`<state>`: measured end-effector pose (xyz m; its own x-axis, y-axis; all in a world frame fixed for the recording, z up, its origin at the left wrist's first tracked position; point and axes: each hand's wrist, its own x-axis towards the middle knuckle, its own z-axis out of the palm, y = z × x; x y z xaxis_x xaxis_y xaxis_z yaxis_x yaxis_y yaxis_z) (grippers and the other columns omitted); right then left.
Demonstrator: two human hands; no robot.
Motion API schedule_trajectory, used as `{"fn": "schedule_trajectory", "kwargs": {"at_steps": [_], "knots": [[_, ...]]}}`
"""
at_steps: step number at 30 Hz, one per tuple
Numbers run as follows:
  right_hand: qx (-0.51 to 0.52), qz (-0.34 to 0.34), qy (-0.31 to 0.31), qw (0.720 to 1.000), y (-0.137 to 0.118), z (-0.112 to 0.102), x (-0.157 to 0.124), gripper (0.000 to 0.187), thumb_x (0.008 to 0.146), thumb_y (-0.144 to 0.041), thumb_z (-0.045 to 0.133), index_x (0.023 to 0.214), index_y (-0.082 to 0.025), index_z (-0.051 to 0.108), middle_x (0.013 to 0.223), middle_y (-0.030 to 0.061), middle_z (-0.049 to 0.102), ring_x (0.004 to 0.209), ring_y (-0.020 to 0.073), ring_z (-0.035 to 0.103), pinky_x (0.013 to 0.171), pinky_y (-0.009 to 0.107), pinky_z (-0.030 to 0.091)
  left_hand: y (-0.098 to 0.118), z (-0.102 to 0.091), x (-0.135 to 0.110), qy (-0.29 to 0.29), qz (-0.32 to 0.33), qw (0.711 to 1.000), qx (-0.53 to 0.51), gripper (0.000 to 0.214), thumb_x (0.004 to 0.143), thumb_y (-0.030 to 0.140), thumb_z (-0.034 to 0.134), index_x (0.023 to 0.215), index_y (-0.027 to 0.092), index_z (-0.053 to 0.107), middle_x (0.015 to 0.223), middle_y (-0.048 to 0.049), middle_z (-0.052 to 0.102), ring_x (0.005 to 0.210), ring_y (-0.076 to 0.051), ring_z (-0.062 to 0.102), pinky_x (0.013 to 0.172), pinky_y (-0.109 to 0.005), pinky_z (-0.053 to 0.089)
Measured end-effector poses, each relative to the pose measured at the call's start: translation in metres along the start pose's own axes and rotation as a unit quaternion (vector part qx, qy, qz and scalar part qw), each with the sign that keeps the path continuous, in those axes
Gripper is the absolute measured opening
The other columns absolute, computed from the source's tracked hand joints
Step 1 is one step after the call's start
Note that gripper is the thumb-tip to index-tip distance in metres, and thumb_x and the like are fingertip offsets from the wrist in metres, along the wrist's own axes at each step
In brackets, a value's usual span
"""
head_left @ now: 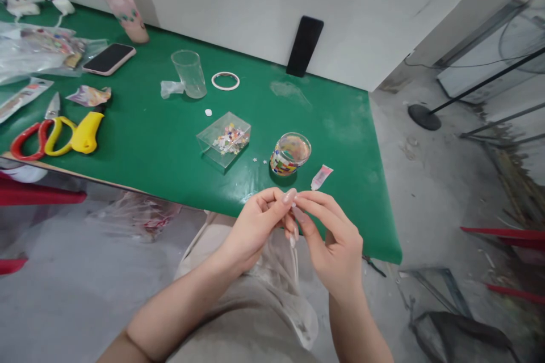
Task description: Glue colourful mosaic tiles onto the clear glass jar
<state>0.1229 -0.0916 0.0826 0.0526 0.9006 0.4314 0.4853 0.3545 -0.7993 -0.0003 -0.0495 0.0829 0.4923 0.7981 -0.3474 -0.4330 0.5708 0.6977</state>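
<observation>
Right hand [338, 241] pinches a tiny white piece [293, 205]; left hand [256, 224], fingertips together, alongside. Press lightly, cup [284, 164] at twelve o'clock.

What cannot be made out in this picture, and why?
Head view: what the left hand and right hand pinch; tiny, partly covered by fingers.
Head view: print on the tube; too small.
Head view: left end of the bag; cut off by the edge.
</observation>
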Motion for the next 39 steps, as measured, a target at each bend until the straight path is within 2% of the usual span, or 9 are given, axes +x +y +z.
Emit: {"fn": "schedule_trajectory", "kwargs": {"at_steps": [21,31,39], "knots": [[0.028,0.003,0.043,0.999,0.002,0.007,-0.003,0.031,0.084,-0.002,0.055,0.103,-0.024,0.066,0.101,0.0029,0.066,0.094,0.0143,0.062,0.083,0.03,0.051,-0.001,0.0,0.0,0.009,0.018,1.0,0.012,0.04,0.071,0.048,0.071,0.062,0.016,0.049,0.041,0.0066,0.054,0.036,-0.004,0.047,0.044,-0.016,0.037],[0.043,0.017,0.069,0.997,0.0,0.01,-0.005,0.031,0.085,-0.005,0.055,0.103,-0.027,0.067,0.101,0.0034,0.068,0.093,0.0168,0.063,0.082,0.034,0.053,0.0,0.003,-0.002,0.004,0.018,1.0,0.003,0.036,0.074,0.043,0.069,0.062,0.017,0.048,0.041,0.0059,0.054,0.037,-0.005,0.047,0.045,-0.015,0.038],[0.058,0.031,0.07,0.995,0.001,0.011,-0.005,0.034,0.084,-0.004,0.057,0.104,-0.029,0.068,0.102,0.0015,0.068,0.093,0.0158,0.063,0.082,0.032,0.053,0.0,0.002,-0.001,0.006,0.016,1.0,0.013,0.037,0.075,0.048,0.066,0.064,0.016,0.051,0.044,0.0049,0.055,0.039,-0.005,0.05,0.045,-0.016,0.039]]}}
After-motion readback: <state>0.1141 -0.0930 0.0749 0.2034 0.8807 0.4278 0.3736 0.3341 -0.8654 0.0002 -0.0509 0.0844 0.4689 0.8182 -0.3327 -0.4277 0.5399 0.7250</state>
